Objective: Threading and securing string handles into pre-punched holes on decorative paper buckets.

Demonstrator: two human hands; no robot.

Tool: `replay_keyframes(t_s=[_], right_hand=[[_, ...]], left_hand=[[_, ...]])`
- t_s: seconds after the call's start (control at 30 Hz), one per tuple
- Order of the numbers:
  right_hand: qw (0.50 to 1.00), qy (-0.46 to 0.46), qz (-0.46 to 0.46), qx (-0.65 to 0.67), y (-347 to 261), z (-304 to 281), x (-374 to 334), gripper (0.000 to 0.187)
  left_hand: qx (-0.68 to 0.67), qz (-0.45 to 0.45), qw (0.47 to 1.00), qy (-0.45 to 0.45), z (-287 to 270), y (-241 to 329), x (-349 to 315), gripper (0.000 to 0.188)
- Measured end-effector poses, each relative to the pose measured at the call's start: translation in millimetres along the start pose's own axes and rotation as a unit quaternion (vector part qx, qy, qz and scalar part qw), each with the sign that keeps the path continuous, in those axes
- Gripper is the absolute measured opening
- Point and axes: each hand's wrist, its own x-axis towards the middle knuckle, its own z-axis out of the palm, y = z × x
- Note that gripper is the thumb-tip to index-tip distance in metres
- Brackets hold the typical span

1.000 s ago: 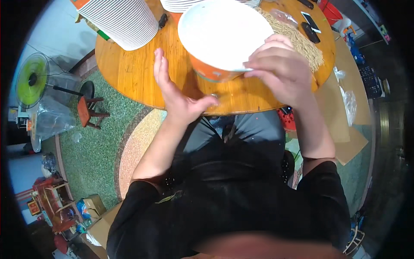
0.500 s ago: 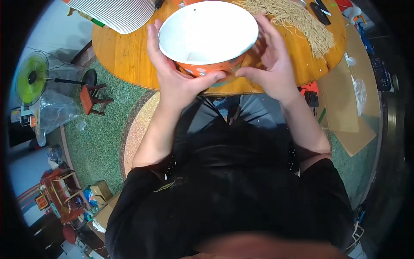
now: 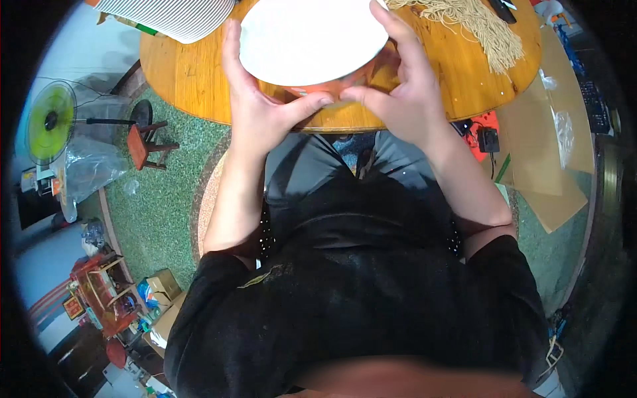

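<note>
A large round bowl with a white inside and an orange patterned outer wall is tilted so its wide mouth faces me, above the near part of the table. The white shows bright, with little detail. My left hand is closed on its left side, fingers up along the rim and thumb across the front wall. On the other side my right hand grips it, index finger along the rim and thumb pointing inward. The thumb tips nearly meet at the front. The bowl's far edge is cut off by the top of the view.
A round wooden table carries a stack of white nested containers at the left and thin tan noodle-like strands at the right. A green fan and a small wooden stool stand left. Flattened cardboard lies right.
The bowl, with both hands on it, has shifted up and slightly left in the view and tips more toward me. My thumbs have come closer together. The whole view has shifted slightly.
</note>
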Motion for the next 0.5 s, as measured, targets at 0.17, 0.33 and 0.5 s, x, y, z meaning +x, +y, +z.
replay_keyframes(t_s=[0.17, 0.33, 0.5], right_hand=[[0.935, 0.115, -0.279, 0.185, 42, 23, 15, 0.105], [0.990, 0.023, 0.065, 0.126, 1, 5, 6, 0.104], [0.930, 0.112, -0.252, 0.243, 39, 30, 16, 0.102]], left_hand=[[0.315, 0.255, 0.914, 0.003, -10, 37, 15, 0.082], [0.334, 0.130, 0.920, -0.162, -7, 72, 30, 0.036], [0.321, 0.099, 0.920, -0.202, 2, 88, 45, 0.030]])
